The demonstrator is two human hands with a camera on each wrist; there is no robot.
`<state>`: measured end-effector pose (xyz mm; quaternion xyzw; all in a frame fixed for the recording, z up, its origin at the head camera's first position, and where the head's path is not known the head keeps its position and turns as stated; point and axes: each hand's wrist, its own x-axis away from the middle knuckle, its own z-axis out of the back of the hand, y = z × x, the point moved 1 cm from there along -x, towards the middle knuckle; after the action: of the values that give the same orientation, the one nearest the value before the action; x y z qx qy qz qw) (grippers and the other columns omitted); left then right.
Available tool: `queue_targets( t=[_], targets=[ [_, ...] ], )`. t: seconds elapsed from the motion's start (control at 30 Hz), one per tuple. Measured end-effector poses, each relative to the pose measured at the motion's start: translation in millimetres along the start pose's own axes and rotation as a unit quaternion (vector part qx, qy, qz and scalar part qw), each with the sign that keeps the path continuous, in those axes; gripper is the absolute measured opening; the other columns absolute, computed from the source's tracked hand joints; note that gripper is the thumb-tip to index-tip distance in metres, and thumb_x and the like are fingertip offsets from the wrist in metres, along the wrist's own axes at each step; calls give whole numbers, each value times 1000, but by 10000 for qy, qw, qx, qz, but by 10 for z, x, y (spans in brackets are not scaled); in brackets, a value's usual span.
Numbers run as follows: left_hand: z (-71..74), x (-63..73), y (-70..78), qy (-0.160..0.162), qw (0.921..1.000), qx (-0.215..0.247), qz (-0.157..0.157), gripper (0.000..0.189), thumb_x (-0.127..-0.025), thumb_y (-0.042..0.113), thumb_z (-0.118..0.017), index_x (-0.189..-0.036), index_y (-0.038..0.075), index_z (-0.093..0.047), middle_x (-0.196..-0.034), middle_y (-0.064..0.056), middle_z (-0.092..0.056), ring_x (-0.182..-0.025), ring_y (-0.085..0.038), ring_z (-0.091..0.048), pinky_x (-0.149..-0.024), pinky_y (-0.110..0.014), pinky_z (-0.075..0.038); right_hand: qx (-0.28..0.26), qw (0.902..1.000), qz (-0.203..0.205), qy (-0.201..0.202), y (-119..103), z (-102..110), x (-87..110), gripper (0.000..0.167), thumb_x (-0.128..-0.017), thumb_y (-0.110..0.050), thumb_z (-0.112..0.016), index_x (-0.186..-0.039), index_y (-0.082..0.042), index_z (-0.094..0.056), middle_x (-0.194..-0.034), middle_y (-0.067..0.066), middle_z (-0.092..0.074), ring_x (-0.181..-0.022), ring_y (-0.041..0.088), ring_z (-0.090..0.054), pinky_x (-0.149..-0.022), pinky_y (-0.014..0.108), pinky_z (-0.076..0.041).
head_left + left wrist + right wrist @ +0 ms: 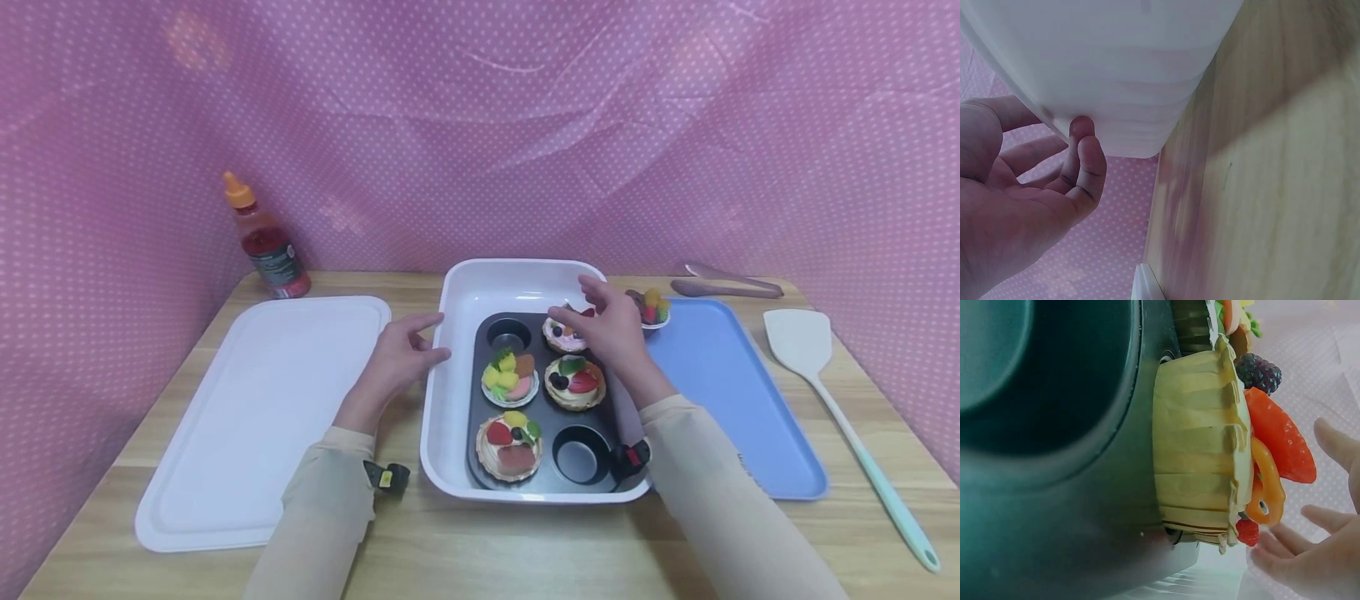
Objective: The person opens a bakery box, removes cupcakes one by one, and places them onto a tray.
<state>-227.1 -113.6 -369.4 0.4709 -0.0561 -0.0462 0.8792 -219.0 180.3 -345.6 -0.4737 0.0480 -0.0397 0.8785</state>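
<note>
In the head view, a dark muffin tin [542, 467] lies inside a white basin [435, 433]. Several fruit tarts sit in its cups, among them a tart with a strawberry slice [581, 382], a front-left tart [510, 457] and a paler one [517, 387]. My left hand [397, 350] holds the basin's left rim, thumb over the edge and fingertips against the outer wall [1129, 69]. Above the back-right tart [562, 339] hovers my right hand [611, 325], fingers spread and holding nothing. Close up, a yellow-wrapped tart [1197, 437] stands in front of those fingers [1338, 440].
A white board [277, 417] lies left, a sauce bottle [272, 250] behind it. On the right are a blue tray [720, 375], tongs [727, 289] and a spatula [806, 350]. Another fruit-topped piece [654, 308] shows behind my right hand. A pink dotted cloth [480, 150] hangs behind.
</note>
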Motion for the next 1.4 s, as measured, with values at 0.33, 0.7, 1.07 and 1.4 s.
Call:
queue_targets(
  t=[0.33,0.7,1.07,1.4],
  targets=[
    [-10,-3,-4,9,10000,0,16,60,-91,15,-73,-147,16,-53,-106,-14,-65,-86,-23,-64,-68,-28,-56,50,9992,-346,-202,62,-24,-33,84,-89,-39,-76,-157,-12,-35,-156,20,-43,-145,38,-39,-115,53,-40],
    [1,-20,-26,-19,10000,32,33,60,-91,16,-73,-148,17,-53,-107,-15,-65,-85,-22,-63,-67,-28,-56,312,9990,-230,-214,113,-89,-70,83,-88,-36,-78,-156,-10,-38,-149,21,-50,-129,35,-50,-108,51,-47],
    [-5,-15,-29,-34,9999,92,-30,60,-91,15,-73,-147,17,-53,-102,-14,-65,-80,-20,-62,-65,-28,-55,247,9987,-336,-279,148,-94,-69,82,-90,-34,-77,-156,-7,-36,-153,20,-47,-139,37,-46,-114,51,-41],
    [-7,-26,-45,-37,9999,77,-73,59,-91,16,-73,-147,17,-54,-100,-14,-66,-79,-21,-62,-64,-28,-54,512,9969,-422,-417,172,-109,-84,76,-91,-31,-76,-152,-3,-42,-151,24,-48,-141,38,-45,-115,50,-41]
  ],
)
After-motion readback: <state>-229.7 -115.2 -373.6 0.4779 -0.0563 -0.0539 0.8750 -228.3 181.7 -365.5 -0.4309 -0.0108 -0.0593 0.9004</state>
